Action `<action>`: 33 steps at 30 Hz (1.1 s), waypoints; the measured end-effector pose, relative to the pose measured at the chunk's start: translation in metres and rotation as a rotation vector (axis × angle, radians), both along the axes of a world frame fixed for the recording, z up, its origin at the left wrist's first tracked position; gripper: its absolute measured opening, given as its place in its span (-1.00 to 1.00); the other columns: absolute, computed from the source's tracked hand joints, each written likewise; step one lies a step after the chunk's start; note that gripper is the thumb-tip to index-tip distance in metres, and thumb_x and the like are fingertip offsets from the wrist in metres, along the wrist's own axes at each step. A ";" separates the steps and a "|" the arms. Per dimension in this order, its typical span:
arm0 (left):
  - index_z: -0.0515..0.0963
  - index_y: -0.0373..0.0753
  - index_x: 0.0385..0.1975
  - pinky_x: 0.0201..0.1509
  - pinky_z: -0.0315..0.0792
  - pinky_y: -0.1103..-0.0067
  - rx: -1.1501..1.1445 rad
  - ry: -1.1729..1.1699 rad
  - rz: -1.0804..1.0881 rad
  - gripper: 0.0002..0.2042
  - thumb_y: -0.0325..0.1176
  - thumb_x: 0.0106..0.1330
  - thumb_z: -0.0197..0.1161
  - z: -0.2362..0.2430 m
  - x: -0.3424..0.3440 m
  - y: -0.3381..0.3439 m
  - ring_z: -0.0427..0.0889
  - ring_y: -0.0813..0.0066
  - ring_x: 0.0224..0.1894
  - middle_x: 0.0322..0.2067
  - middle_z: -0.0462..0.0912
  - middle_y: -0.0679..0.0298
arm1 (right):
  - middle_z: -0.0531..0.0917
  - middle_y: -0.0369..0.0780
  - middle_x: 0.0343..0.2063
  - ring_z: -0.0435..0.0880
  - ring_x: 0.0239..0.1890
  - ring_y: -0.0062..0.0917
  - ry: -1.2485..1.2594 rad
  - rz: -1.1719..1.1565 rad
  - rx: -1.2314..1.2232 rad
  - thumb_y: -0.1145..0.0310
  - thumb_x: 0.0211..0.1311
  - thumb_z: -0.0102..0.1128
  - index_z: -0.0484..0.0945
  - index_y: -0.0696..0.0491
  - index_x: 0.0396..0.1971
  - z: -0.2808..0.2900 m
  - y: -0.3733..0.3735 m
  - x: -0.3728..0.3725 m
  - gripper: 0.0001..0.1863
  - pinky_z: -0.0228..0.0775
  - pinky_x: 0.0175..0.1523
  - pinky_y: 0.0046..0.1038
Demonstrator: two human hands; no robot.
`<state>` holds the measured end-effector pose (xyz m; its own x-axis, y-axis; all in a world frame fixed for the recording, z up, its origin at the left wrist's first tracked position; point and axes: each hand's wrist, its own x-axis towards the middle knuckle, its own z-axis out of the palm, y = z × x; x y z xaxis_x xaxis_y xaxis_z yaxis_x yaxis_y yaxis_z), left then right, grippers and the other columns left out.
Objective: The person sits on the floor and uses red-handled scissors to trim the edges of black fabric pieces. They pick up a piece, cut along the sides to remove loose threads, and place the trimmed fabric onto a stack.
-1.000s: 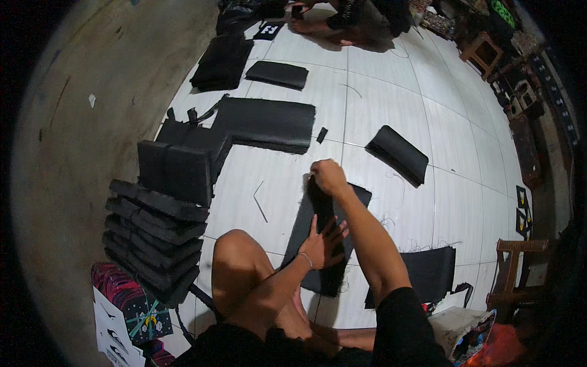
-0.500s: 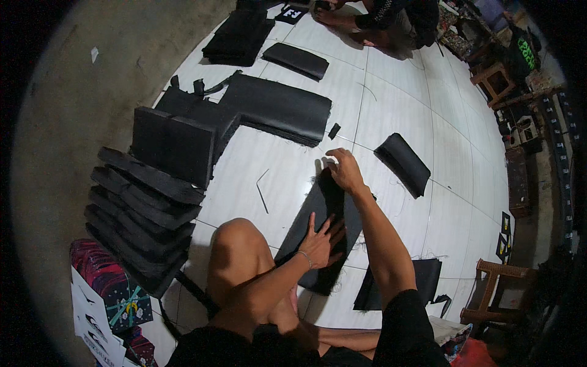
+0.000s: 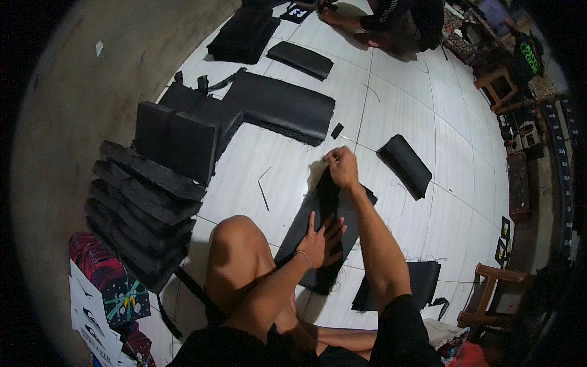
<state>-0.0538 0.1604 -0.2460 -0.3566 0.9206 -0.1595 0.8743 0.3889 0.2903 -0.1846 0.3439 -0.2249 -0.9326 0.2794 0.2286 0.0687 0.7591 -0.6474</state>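
Note:
A long black sheet of fabric point(image 3: 298, 231) with frayed edges lies slantwise on the white tiles before me. My left hand point(image 3: 319, 243) rests on its middle, palm down with fingers spread. At the sheet's far end is my right hand point(image 3: 343, 169), its fingers curled together in a pinch; what sits between them is too small or hidden to make out. Shadows of both hands darken the sheet. A thin bent wire-like piece point(image 3: 264, 189) lies left of the sheet, and a small black scrap point(image 3: 337, 130) is just beyond my right hand.
Stacked black panels point(image 3: 278, 107) and a pile of thick black pieces point(image 3: 147, 211) stand on the left. A folded black piece point(image 3: 405, 166) lies to the right, another point(image 3: 397, 286) by my right elbow. A brown stool point(image 3: 489, 296) is at right; another person point(image 3: 397, 27) sits far off.
My right hand's fingers have curled in and closed at the sheet's far end, where they were more apart before. My left hand stays spread on the sheet.

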 end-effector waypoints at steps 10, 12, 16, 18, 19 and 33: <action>-0.14 -0.01 0.46 0.35 -0.50 -0.27 -0.016 0.014 -0.002 -0.29 0.19 0.39 -0.29 0.007 -0.002 -0.002 -0.39 0.15 0.51 0.49 -0.29 0.34 | 0.63 -0.12 -0.57 0.66 -0.56 -0.48 0.045 -0.358 -0.515 0.54 0.26 0.01 0.57 0.32 -0.43 0.029 0.039 -0.031 -0.82 0.57 -0.47 -0.43; -0.10 -0.03 0.46 0.34 -0.50 -0.27 -0.003 -0.014 -0.042 -0.30 0.18 0.39 -0.28 0.015 0.003 0.010 -0.38 0.15 0.51 0.49 -0.25 0.32 | 0.63 -0.10 -0.55 0.66 -0.55 -0.46 0.170 -0.501 -0.603 0.55 0.25 0.03 0.55 0.34 -0.41 0.039 0.095 -0.032 -0.83 0.62 -0.35 -0.41; -0.03 -0.07 0.45 0.34 -0.49 -0.28 -0.059 -0.024 -0.028 -0.29 0.17 0.38 -0.23 0.010 -0.001 -0.001 -0.35 0.15 0.51 0.48 -0.18 0.28 | 0.61 -0.13 -0.51 0.67 -0.48 -0.46 0.334 -0.390 -0.788 0.59 0.22 0.10 0.52 0.34 -0.35 0.097 0.104 -0.028 -0.90 0.65 -0.27 -0.42; -0.02 -0.06 0.44 0.33 -0.48 -0.29 -0.013 -0.003 0.014 -0.28 0.20 0.36 -0.20 0.005 0.003 -0.001 -0.33 0.16 0.51 0.48 -0.18 0.29 | 0.63 -0.14 -0.48 0.66 -0.47 -0.49 0.205 -0.447 -0.510 0.55 0.18 0.16 0.56 0.30 -0.31 0.105 0.123 0.003 -0.87 0.62 -0.29 -0.44; -0.01 -0.05 0.44 0.33 -0.48 -0.29 0.016 0.006 0.027 -0.28 0.21 0.36 -0.18 0.003 0.006 0.000 -0.32 0.16 0.51 0.48 -0.17 0.29 | 0.65 -0.10 -0.45 0.68 -0.45 -0.37 0.109 -0.430 -0.278 0.53 0.14 0.18 0.58 0.25 -0.31 0.100 0.138 0.026 -0.86 0.61 -0.27 -0.37; 0.14 -0.53 0.28 0.45 -0.07 0.13 0.412 -0.186 0.690 -0.26 -0.02 0.30 0.08 0.029 -0.066 0.021 0.09 -0.04 0.39 0.31 0.15 -0.17 | 0.70 0.03 -0.24 0.72 -0.17 -0.23 -0.206 -0.484 -0.177 0.33 0.10 0.21 0.59 0.27 -0.12 -0.023 0.036 0.224 -0.62 0.52 -0.02 -0.34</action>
<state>-0.1198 0.1812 -0.2167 -0.8643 0.5019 0.0313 0.4016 0.6515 0.6436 0.0398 0.3797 -0.2484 -0.7090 0.7044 -0.0346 0.5214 0.4904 -0.6983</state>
